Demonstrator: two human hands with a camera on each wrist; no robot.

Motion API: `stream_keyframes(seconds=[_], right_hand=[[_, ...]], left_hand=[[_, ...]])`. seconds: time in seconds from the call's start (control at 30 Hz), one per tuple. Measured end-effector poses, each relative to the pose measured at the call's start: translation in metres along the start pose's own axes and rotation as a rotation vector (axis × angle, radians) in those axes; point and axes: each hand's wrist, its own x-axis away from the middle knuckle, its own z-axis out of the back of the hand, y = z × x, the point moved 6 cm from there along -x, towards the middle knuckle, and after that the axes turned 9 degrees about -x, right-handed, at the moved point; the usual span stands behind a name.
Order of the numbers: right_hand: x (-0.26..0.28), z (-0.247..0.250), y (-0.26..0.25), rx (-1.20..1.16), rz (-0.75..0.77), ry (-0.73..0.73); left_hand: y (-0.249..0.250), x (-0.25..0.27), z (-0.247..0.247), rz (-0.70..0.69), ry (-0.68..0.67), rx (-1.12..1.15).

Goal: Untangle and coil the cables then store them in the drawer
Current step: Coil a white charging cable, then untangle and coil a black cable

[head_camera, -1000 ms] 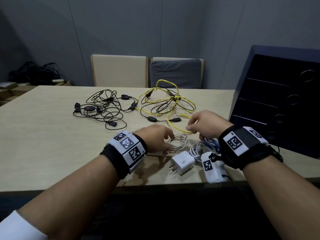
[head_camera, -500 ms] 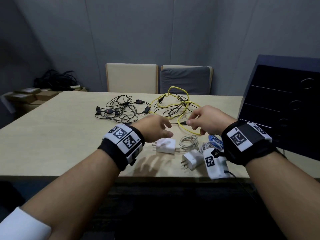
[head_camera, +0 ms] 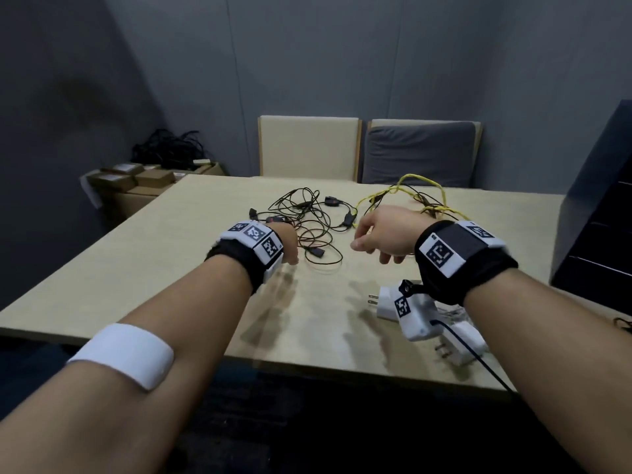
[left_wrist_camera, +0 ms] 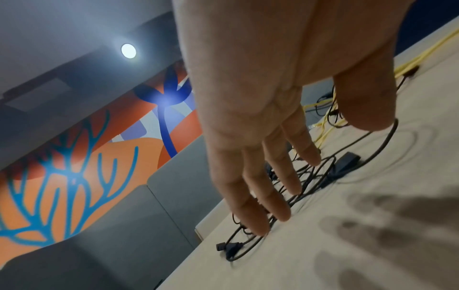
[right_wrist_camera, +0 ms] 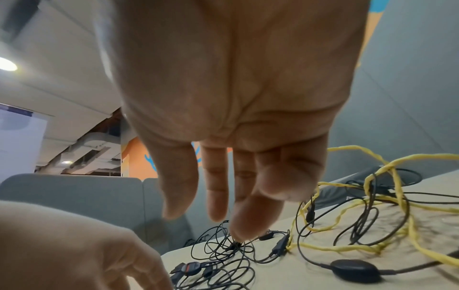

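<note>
Two hands of mine hover over the tabletop (head_camera: 171,268), and neither grip has hold of anything. My left hand (head_camera: 289,246) hangs with straight, spread fingers (left_wrist_camera: 275,204) just above the near edge of the black cable tangle (head_camera: 307,230); whether the tips touch a strand I cannot tell. My right hand (head_camera: 383,234) is slack, fingers (right_wrist_camera: 218,188) drooping loosely, above the spot where the black tangle meets the yellow cable (head_camera: 424,196), which lies just beyond and to the right of it with black leads threaded through.

Counted: one black tangle, one yellow cable, two white plug adapters (head_camera: 386,302) near the front edge under my right wrist, with white cord partly hidden there. One dark drawer cabinet (head_camera: 598,213) stands at the right end of the tabletop. Two chairs (head_camera: 307,145) sit behind the far edge.
</note>
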Motion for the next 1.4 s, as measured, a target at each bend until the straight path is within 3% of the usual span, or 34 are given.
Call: stream_keyframes(seconds=[0.27,0.4,0.43,0.5,0.7,0.97,1.1,1.27,1.33,1.4], right_hand=[[-0.022,0.0,0.004,0.027,0.031,-0.019],[-0.021,0.005,0.012,0.028,0.027,-0.053],[-0.02,0.005,0.015,0.028,0.022,-0.065],[-0.018,0.007,0.019,0.027,0.014,-0.08],[-0.017,0.016,0.012,-0.097,0.054,0.009],[-0.007,0.041,-0.03,-0.457,0.232,0.316],[-0.001,0.05,-0.047,-0.638,0.323,0.289],[0.018,0.082,-0.052,-0.89,0.415,0.391],[0.033,0.101,-0.056,-0.949,0.51,0.41],[0.048,0.118,-0.062,-0.978,0.624,0.4]], left_hand=[[0.004,-0.063,-0.008,-0.027,-0.035,-0.011],[-0.009,-0.154,-0.055,0.007,-0.051,-0.032],[-0.009,-0.15,-0.053,0.015,-0.048,-0.009],[-0.001,-0.097,-0.021,-0.011,0.061,0.064],[-0.021,-0.035,0.06,0.009,0.456,0.708],[-0.012,0.051,0.152,-0.25,0.776,0.857],[0.003,0.08,0.167,-0.375,0.852,0.788],[-0.003,0.083,0.165,-0.43,0.942,0.89],[-0.005,0.072,0.153,-0.451,0.873,0.914],[-0.001,0.058,0.134,-0.474,0.711,0.894]])
